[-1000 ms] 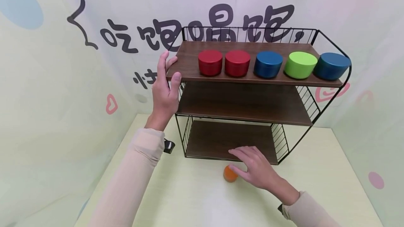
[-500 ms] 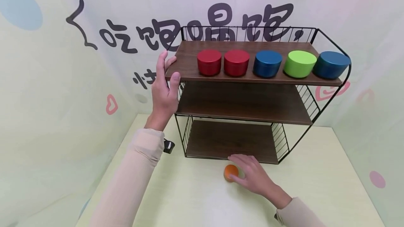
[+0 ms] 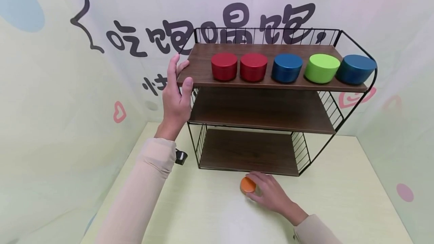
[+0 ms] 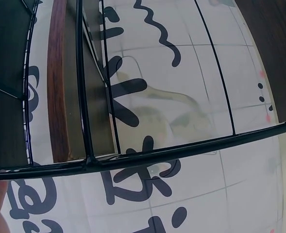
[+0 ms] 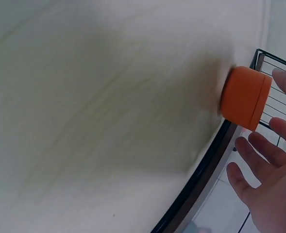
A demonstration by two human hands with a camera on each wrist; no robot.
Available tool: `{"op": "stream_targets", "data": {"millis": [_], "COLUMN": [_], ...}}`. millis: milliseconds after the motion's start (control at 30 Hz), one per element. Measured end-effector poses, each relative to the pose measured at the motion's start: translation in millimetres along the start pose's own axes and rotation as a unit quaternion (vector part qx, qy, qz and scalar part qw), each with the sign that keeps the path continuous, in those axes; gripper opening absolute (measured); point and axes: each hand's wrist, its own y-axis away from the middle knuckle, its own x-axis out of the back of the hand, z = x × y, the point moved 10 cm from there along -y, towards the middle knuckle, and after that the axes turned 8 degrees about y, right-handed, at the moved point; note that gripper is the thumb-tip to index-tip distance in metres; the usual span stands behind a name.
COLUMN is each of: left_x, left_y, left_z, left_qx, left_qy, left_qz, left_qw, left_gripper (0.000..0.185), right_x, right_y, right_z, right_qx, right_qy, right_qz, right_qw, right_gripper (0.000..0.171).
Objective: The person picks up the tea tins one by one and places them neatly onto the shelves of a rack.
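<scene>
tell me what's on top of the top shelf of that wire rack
Five round tins stand in a row on the top shelf: two red tins, a blue tin, a green tin and another blue tin. The left hand grips its left end. The tins' contents are hidden.

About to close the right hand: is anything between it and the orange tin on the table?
Nothing visible: the right hand is right beside the orange tin, fingers spread, with only the shelf rack's bottom edge just behind.
</scene>
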Motion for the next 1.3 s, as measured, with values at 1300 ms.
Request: {"op": "stream_targets", "data": {"millis": [1300], "left_x": [0.8], "left_y": [0.3], "left_z": [1.6], "left_qx": [-0.003], "left_qy": [-0.003], "left_qz": [-0.001], "left_qw": [1.0], "left_gripper": [0.066], "right_x": [-14.6], "right_y": [-8.3], "right_z": [-10.6], "right_qx": [0.011], "right_qy": [0.027], "right_qz": [-0.035], "right_qw": [0.999], "right_gripper": [0.049]}}
